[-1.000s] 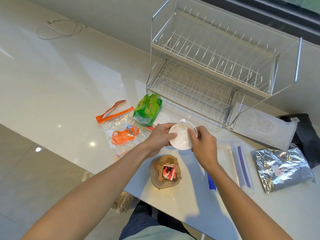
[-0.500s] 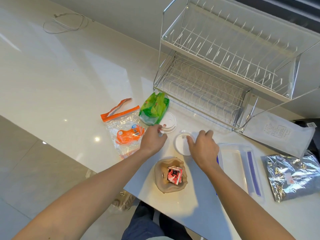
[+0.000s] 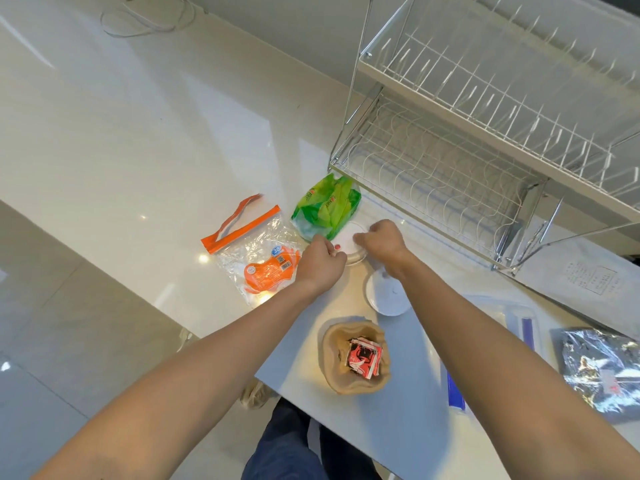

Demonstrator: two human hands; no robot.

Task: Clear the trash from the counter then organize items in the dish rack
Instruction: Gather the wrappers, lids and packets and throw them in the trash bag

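- Head view, L to R: orange-zip clear bag [image 3: 256, 258] w/ orange label lies flat on white counter [image 3: 121, 150]; crumpled green wrapper [image 3: 325, 209] just beside it, touching the front corner of the dish rack [image 3: 485, 133].
- L hand [image 3: 320, 263]: fingers curled at near edge of a white cup lid [image 3: 353, 242] w/ red dot, prob. pinching its rim; contact hidden under knuckles, so grip not certain.
- R hand [image 3: 382, 239]: fingers bent down onto far side of same lid, looks like a rim pinch too; pads not visible.
- Second white lid [image 3: 386, 294] sits flat under R forearm, apart from first one.
- Brown paper bag [image 3: 356, 358], mouth open, red packet inside, near counter edge below both hands — judged trash receptacle.
- Step (judgement): lift the lid, drop in the bag. Thin and flat on a glossy top, so slide a nail under the rim or drag it to get purchase; one hand shd suffice, other free to hold bag mouth open.
- Further R: blue-zip clear bag [image 3: 512, 327], silver foil pouch [image 3: 602, 372], white mailer [image 3: 588, 282] under rack end.
- Rack 2-tier wire, both tiers bare. Counter glossy, strong glare; coiled cable [image 3: 145, 19] far L at back; grey tiled floor below.
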